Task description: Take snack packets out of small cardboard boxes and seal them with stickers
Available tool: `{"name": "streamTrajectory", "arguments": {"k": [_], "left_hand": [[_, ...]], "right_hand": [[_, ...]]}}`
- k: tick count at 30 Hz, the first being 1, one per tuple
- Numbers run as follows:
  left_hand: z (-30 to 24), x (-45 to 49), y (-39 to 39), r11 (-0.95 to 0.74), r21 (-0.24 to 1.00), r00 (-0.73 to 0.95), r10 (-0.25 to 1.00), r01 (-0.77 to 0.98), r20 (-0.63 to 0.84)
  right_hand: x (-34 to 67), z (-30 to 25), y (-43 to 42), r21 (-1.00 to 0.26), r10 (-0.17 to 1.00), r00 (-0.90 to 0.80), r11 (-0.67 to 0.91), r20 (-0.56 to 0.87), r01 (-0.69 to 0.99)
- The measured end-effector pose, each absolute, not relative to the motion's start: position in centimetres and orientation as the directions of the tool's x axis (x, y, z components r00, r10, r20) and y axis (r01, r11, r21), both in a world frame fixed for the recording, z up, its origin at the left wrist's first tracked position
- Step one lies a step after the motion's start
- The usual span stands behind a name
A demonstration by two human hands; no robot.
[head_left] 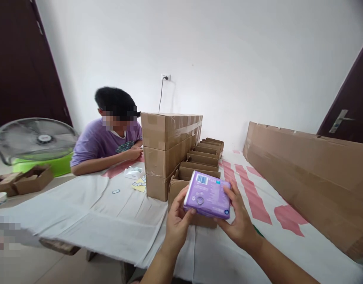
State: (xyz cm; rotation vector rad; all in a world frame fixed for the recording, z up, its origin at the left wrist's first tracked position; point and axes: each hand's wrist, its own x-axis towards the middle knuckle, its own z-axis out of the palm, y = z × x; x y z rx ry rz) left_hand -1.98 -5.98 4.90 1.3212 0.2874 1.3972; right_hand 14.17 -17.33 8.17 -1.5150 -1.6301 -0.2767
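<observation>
I hold a purple soft pack (207,194) with a white barcode label between both hands, just above the table. My left hand (177,223) grips its left edge with thumb and fingers. My right hand (239,219) grips the right edge, fingers curled over the top. Right behind the pack stands the nearest of a row of open cardboard boxes (199,165).
A stack of taped cardboard cartons (166,150) stands mid-table on a white cloth (104,213) with red marks. Flat cardboard sheets (311,173) lie along the right. A person in a purple shirt (107,142) sits at the far left side. A fan (36,140) stands at left.
</observation>
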Motion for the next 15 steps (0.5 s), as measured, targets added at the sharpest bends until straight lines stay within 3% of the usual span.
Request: {"name": "streamTrajectory", "arguments": {"k": [7, 15], "left_hand": [[3.1, -0.1, -2.4, -0.222, 0.831, 0.214, 0.903, -0.51, 0.373], [2.6, -0.2, -1.7, -0.285, 0.849, 0.212, 0.887, -0.445, 0.409]], "right_hand": [[14.2, 6.9, -11.7, -0.323, 0.665, 0.087, 0.241, 0.741, 0.915], [14.6, 5.6, -10.9, -0.332, 0.659, 0.094, 0.245, 0.746, 0.911]]}}
